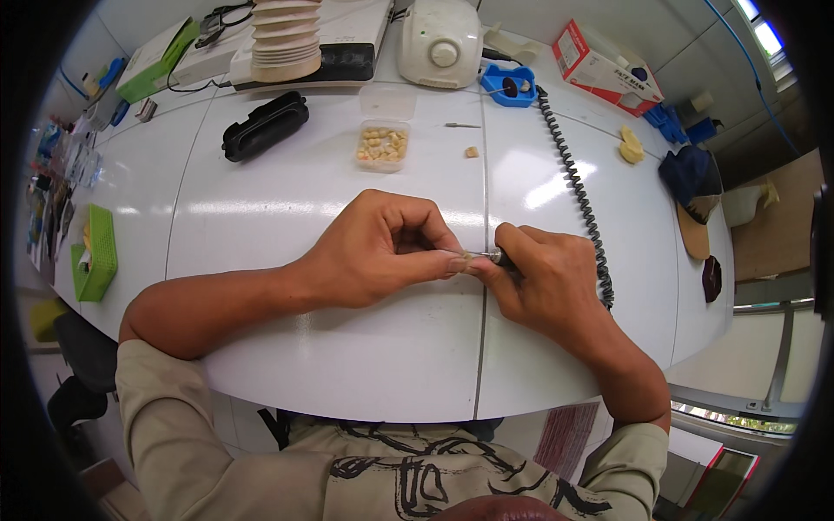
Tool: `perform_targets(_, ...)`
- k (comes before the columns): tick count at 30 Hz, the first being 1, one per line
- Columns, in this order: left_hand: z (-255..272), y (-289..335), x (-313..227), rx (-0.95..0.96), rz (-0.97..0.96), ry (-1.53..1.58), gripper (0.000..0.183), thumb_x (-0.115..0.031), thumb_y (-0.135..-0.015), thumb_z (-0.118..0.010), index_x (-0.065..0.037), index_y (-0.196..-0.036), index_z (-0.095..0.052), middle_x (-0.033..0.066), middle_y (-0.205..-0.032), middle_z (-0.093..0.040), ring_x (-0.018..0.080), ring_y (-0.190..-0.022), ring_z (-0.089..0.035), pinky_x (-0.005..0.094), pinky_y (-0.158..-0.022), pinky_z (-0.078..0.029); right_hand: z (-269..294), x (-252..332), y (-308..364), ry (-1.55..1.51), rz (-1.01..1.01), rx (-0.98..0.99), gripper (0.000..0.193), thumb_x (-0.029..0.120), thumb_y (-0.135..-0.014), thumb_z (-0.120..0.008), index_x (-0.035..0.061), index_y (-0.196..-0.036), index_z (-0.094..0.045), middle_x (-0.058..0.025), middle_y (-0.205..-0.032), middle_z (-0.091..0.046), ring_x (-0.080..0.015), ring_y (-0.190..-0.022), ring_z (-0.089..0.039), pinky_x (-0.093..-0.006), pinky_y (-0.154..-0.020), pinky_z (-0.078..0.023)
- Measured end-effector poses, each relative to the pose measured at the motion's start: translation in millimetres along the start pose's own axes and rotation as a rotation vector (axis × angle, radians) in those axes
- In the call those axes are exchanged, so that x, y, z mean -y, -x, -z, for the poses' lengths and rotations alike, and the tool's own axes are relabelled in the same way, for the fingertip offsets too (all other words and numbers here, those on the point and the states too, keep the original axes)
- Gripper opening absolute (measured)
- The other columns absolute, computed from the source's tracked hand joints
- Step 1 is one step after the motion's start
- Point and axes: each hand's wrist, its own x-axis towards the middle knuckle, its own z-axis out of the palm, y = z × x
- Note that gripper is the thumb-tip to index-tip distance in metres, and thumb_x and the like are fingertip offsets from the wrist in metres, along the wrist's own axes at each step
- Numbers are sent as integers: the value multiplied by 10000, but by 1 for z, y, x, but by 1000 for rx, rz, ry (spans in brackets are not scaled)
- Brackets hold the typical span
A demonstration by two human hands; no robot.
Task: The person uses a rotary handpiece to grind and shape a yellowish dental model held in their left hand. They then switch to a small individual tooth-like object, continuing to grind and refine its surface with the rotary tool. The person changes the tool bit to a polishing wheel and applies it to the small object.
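Observation:
Above the middle of the white table, my left hand (pixel 382 247) pinches a small yellowish piece (pixel 466 259) between thumb and fingertips, which hide most of it. Closed round a rotary handpiece (pixel 498 256), my right hand (pixel 552 273) points its thin metal tip leftward at that piece. The fingertips of both hands meet there. Whether the tip touches the piece is too small to tell. Beyond my hands lies an open clear plastic box (pixel 357 156) of yellowish tooth-like pieces (pixel 382 143). A single similar piece (pixel 472 152) and a slim metal bit (pixel 462 125) lie to its right.
A black coiled cord (pixel 578 182) runs along my right arm. At the back stand a white control unit with a dial (pixel 439 48), a blue tray (pixel 511 91) and a mask box (pixel 604 69). A black case (pixel 265 126) lies back left, a green basket (pixel 100 252) far left.

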Motion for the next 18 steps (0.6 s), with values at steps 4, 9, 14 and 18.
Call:
perform_targets(4,1,0,2,1,-9,-14,117,-43,-1029,-836,37,-1099,-787,105,-1058,-832,124,-983,-792,265,-880,-638,1,1,0,-1,-4,4,446,483,-1005,-837,105,-842,-663,-73,-637,-673,-283,-488,-627,-428,-462,-420)
perform_targets(9,1,0,2,5,0,-25,123,-43,-1032,-833,41,-1108,-786,107,-1058,-831,130,-992,-796,264,-891,-641,0,1,0,2,-7,11,448,476,-1006,-840,101,-837,-664,-71,-635,-669,-274,-480,-619,-423,-459,-411)
perform_targets(14,1,0,2,6,3,-52,124,-36,-1033,-828,45,-1116,-786,111,-1061,-829,131,-995,-796,265,-904,-646,1,1,0,2,-3,13,454,477,-1005,-844,100,-832,-659,-68,-628,-664,-267,-469,-608,-418,-455,-403)
perform_targets(18,1,0,0,6,7,-49,125,-35,-1032,-830,46,-1116,-785,110,-1063,-828,130,-995,-795,265,-905,-647,0,0,0,5,0,18,458,478,-1006,-843,101,-828,-654,-67,-624,-661,-265,-468,-605,-417,-454,-400)
